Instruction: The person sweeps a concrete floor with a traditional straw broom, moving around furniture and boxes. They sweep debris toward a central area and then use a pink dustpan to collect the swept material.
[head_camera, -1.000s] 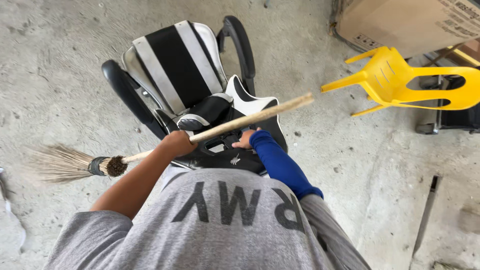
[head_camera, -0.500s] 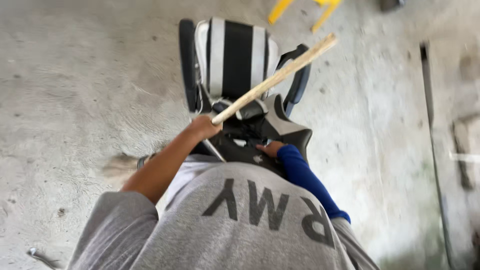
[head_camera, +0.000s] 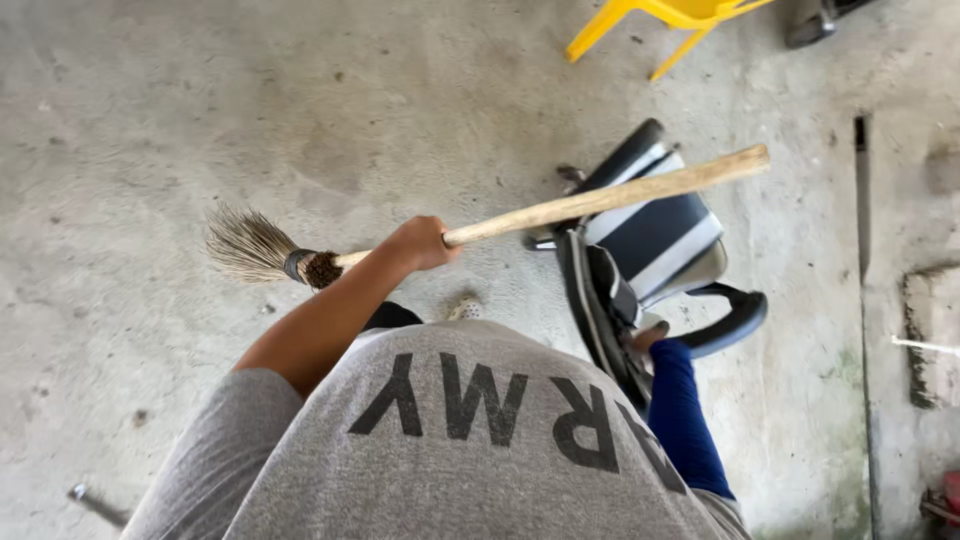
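My left hand is closed around the wooden handle of a broom, which is held nearly level above the concrete floor. Its grey bristle head points left and the handle end reaches to the right over a chair. My right hand, at the end of a blue sleeve, grips the black and white striped office chair, which is tipped on its side at my right. My grey shirt fills the bottom of the view.
The legs of a yellow plastic chair show at the top edge. A narrow groove runs down the floor at the right. A small metal piece lies at the bottom left. The toe of my shoe peeks out below the broom.
The striped chair has shifted from straight ahead of me to my right side and is turned over more. The broom head has swung out to the left, into clear view.
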